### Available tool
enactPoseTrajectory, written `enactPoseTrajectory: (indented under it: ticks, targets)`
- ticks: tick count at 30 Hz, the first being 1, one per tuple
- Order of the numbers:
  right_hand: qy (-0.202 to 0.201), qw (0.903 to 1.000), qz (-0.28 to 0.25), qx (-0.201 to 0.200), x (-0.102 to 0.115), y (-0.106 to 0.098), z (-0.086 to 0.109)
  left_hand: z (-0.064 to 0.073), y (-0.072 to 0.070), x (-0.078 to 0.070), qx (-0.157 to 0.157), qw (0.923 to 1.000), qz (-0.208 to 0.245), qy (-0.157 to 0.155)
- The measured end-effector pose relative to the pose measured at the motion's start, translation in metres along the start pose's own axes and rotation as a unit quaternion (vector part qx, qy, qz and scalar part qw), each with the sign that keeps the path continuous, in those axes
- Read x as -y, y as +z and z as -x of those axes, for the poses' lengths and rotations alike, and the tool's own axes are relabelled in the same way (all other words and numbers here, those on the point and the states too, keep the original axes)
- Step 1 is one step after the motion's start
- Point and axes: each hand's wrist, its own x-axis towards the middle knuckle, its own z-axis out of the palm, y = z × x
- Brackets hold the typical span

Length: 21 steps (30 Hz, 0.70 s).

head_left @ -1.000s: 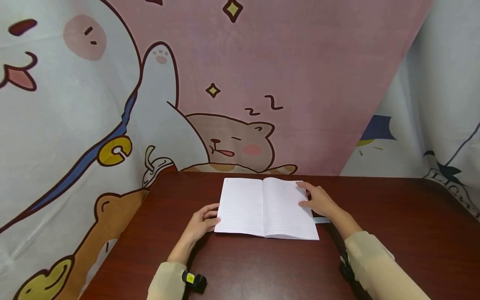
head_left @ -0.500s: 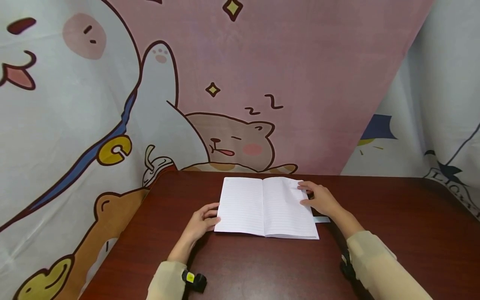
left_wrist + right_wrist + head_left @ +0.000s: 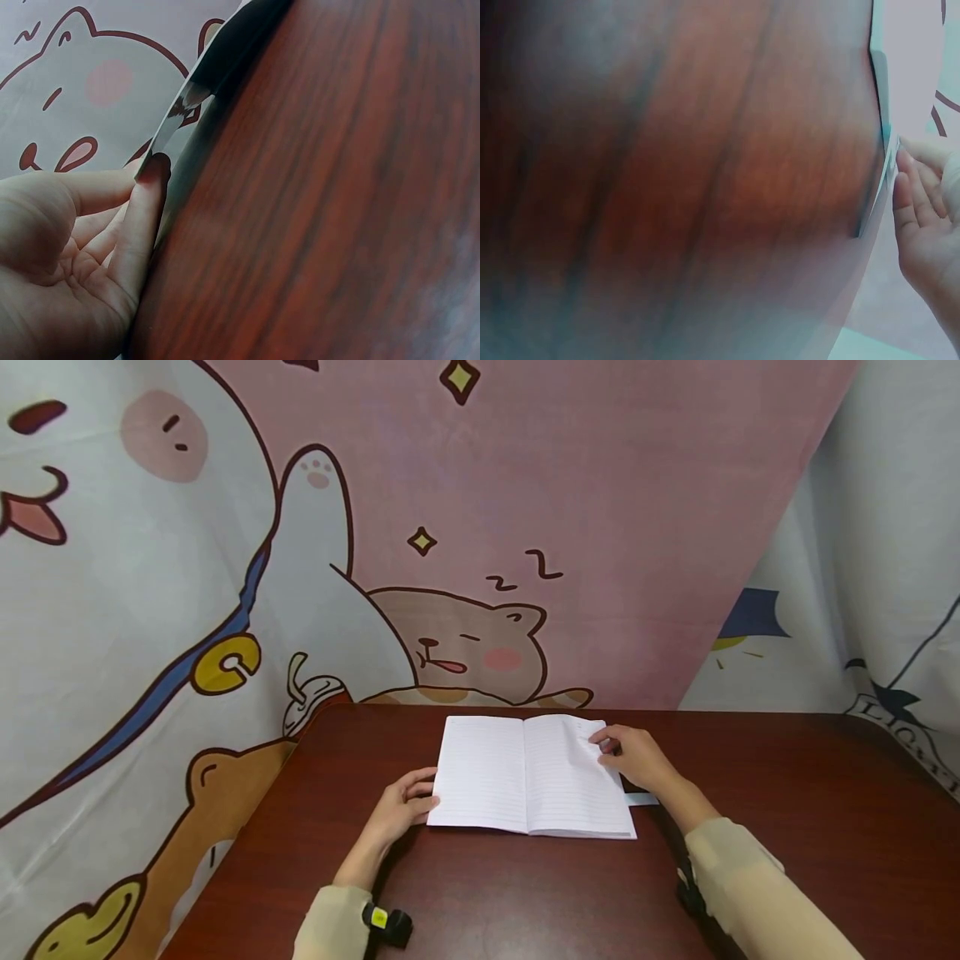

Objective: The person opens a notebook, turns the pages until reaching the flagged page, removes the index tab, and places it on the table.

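An open notebook (image 3: 480, 777) with lined white pages lies on the brown table. My left hand (image 3: 401, 803) pinches its left edge, thumb on top and a finger beneath, as the left wrist view shows at the hand (image 3: 82, 240). At the right edge, my right hand (image 3: 637, 757) pinches the right-hand page near its upper corner, and the paper creases beside the fingertips. In the right wrist view the hand (image 3: 930, 202) has thumb and fingers together at the paper edge. A pale strip (image 3: 642, 799) sticks out from under the notebook's right side.
The dark reddish-brown table (image 3: 480, 893) extends around the notebook. Behind it hangs a cartoon-printed cloth (image 3: 600, 527). A black device (image 3: 392, 927) is strapped to the left wrist, and another (image 3: 690, 893) sits by the right wrist.
My right fingertips have drawn closer together and slightly leftward over the page, which has creased by its right edge. My left hand keeps its place on the notebook.
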Motion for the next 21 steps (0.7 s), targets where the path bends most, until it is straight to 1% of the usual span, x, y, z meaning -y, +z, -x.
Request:
enactPoseTrajectory:
  ticks: [7, 10, 13, 17, 21]
  targets:
    - [0.001, 0.9999, -0.012, -0.003, 0.004, -0.001, 0.001, 0.001, 0.000, 0.001, 0.001, 0.9999, 0.003, 0.011]
    - [0.019, 0.9997, -0.018, -0.002, 0.006, -0.001, 0.002, 0.001, 0.000, 0.002, 0.001, 0.9999, -0.001, 0.016]
    - [0.041, 0.9987, -0.030, -0.002, 0.009, 0.000, 0.002, 0.001, 0.000, 0.002, -0.001, 1.0000, 0.000, 0.010]
    - [0.040, 0.9982, -0.044, -0.009, 0.011, 0.000, 0.003, 0.000, 0.000, 0.003, -0.001, 1.0000, 0.002, 0.000]
    - [0.030, 0.9982, -0.050, -0.017, 0.011, -0.002, 0.004, -0.001, -0.001, 0.002, -0.001, 1.0000, -0.001, 0.002]
